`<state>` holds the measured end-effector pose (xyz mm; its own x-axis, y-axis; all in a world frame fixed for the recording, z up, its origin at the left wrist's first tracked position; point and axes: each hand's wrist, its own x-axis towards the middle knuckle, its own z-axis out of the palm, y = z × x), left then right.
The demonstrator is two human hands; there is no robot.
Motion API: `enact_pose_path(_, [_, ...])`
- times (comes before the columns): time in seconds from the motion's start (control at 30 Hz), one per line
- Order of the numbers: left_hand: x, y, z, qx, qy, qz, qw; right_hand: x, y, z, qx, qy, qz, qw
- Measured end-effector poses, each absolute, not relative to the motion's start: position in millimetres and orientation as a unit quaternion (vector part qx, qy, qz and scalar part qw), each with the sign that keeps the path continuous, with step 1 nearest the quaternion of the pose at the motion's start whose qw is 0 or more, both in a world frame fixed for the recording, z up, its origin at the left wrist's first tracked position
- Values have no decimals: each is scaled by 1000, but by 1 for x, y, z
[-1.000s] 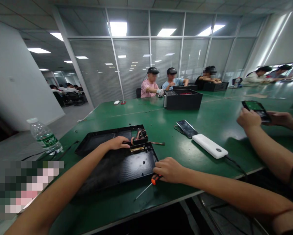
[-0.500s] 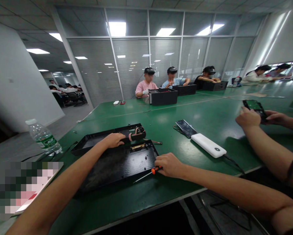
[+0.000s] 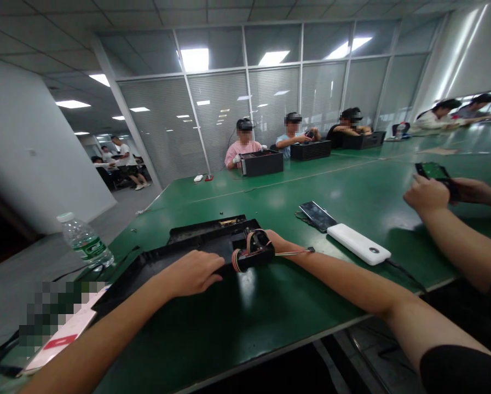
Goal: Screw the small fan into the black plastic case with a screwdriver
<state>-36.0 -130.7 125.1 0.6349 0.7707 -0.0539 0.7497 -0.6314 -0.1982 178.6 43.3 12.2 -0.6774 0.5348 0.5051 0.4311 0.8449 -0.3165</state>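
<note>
The near half of a shallow black casing (image 3: 200, 246), fitted with bundled coloured wires (image 3: 237, 260) at its right end, lies on the table. My left hand (image 3: 196, 271) is closed over its near edge, thumb toward me. Beyond it lies the other black half (image 3: 206, 229), with a brass-coloured strip (image 3: 229, 221) near its far edge. My right hand (image 3: 273, 239) reaches behind the wired right end; its fingers are hidden there, and no screwdriver shows. A thin cable with a small plug (image 3: 311, 249) crosses over my right forearm.
On the green table (image 3: 302, 290), a white power bank (image 3: 358, 243) and a phone (image 3: 317, 216) lie to the right. A water bottle (image 3: 85, 241) stands left. Another person's hands (image 3: 428, 192) hold a device at right. People work with black boxes (image 3: 261, 163) across the table.
The casing halves have traded places: the wired half is now nearer me and the brass-strip half farther. My right hand has moved forward behind the wired half, and the screwdriver has gone from sight.
</note>
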Motion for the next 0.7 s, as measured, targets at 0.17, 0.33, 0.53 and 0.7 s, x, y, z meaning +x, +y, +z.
enact_pose_path(0.17, [-34,-154,97,-904,-419,69,38,262,71,17,-262,-921,-57,283])
enact_pose_path(0.33, [-38,-141,65,-905,-420,64,0,277,63,30,-287,-888,-76,351])
enact_pose_path(0.53, [-75,-100,68,-882,-470,-16,-25,217,-7,25,-14,-962,-30,270])
enact_pose_path(0.7, [-114,-64,59,-854,-518,18,51,206,-25,15,32,-967,-123,221])
